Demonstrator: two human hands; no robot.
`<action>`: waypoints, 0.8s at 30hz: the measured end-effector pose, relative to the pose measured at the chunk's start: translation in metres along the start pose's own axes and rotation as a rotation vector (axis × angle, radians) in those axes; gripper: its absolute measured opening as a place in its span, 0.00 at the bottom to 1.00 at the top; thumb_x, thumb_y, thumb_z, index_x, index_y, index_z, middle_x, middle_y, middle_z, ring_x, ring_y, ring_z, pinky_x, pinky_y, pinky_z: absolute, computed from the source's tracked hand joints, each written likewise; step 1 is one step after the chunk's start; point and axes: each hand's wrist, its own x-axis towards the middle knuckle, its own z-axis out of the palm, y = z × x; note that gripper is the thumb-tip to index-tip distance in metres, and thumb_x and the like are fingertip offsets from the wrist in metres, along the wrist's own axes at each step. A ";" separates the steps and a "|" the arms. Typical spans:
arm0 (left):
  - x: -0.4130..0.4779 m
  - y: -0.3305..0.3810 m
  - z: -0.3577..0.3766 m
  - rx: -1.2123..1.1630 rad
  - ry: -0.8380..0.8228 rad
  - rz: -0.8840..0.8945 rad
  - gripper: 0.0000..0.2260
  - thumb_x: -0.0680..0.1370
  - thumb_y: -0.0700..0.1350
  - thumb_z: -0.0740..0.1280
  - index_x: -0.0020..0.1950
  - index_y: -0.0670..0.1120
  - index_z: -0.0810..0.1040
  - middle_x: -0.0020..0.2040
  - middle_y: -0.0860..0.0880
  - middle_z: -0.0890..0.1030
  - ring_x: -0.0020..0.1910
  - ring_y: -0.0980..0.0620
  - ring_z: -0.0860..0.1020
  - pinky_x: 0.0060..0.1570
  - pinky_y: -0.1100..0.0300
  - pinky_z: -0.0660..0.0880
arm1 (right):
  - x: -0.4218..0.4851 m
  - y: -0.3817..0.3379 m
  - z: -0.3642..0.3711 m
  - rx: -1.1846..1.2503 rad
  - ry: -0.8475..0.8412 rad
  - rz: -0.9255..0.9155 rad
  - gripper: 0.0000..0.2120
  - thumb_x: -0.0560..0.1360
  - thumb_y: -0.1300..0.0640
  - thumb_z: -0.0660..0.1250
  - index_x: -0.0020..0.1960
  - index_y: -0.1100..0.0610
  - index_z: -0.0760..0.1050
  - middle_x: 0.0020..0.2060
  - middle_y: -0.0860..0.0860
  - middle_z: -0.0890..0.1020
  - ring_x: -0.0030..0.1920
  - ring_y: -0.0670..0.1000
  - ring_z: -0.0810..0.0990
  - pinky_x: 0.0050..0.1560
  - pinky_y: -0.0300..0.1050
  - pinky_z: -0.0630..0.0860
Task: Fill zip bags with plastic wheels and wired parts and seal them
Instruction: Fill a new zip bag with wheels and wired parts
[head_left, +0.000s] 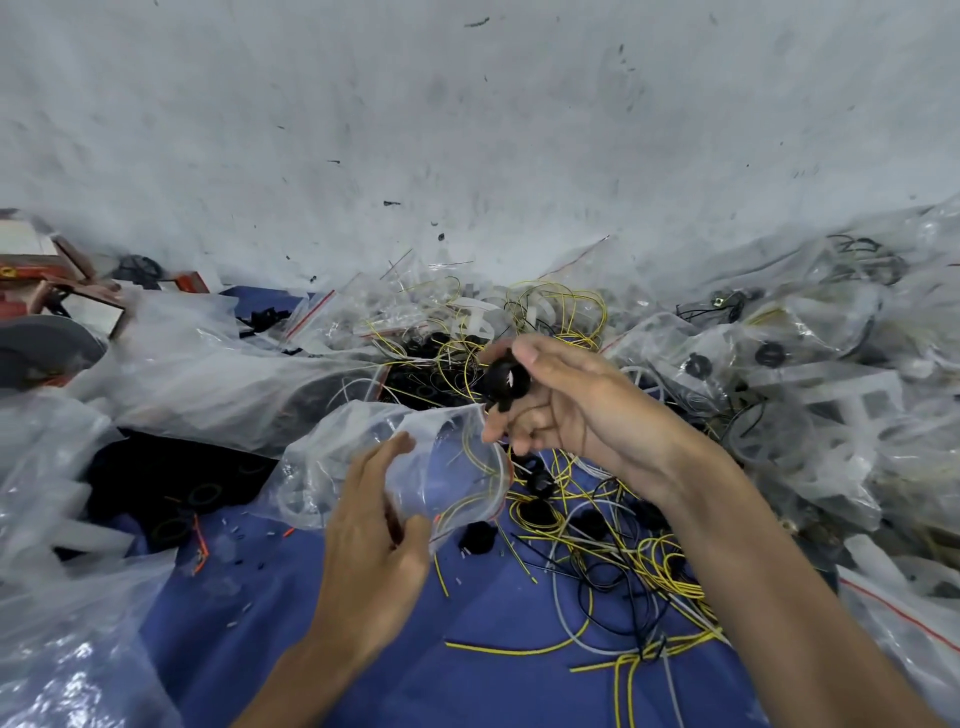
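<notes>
Clear zip bag (441, 467) is pinched open at its mouth by the left hand (374, 535) so the right hand (561, 405), fingers curled round black plastic wheels (505, 382), can drop them inside.

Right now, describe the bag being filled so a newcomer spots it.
Start at the blue cloth in the foreground. Above its middle, the left hand holds a clear bag. Unlike the heaped bags around, its mouth gapes, yellow wires inside, beside the wheel in the right hand.

Blue cloth (311, 618) open between bag heaps (67, 597) and wire tangle (618, 561)
</notes>
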 end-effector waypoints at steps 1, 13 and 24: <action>0.000 0.000 0.000 0.000 -0.001 0.000 0.27 0.66 0.40 0.57 0.65 0.48 0.71 0.63 0.54 0.74 0.30 0.58 0.70 0.38 0.60 0.68 | 0.000 0.000 -0.002 0.001 0.003 0.002 0.10 0.78 0.50 0.56 0.51 0.51 0.74 0.35 0.58 0.84 0.27 0.48 0.79 0.33 0.38 0.74; 0.001 0.003 -0.001 -0.019 -0.010 -0.008 0.27 0.66 0.39 0.58 0.66 0.48 0.71 0.62 0.54 0.75 0.29 0.60 0.70 0.36 0.61 0.67 | -0.002 0.001 -0.008 -0.090 0.018 -0.017 0.08 0.72 0.44 0.61 0.43 0.42 0.79 0.44 0.56 0.85 0.32 0.47 0.82 0.28 0.31 0.72; 0.000 0.012 -0.007 0.020 0.013 -0.004 0.24 0.70 0.34 0.61 0.65 0.50 0.71 0.46 0.41 0.74 0.27 0.60 0.68 0.32 0.74 0.65 | -0.002 0.006 -0.002 -0.408 0.038 -0.046 0.11 0.78 0.56 0.62 0.45 0.48 0.82 0.43 0.42 0.81 0.36 0.42 0.79 0.32 0.33 0.70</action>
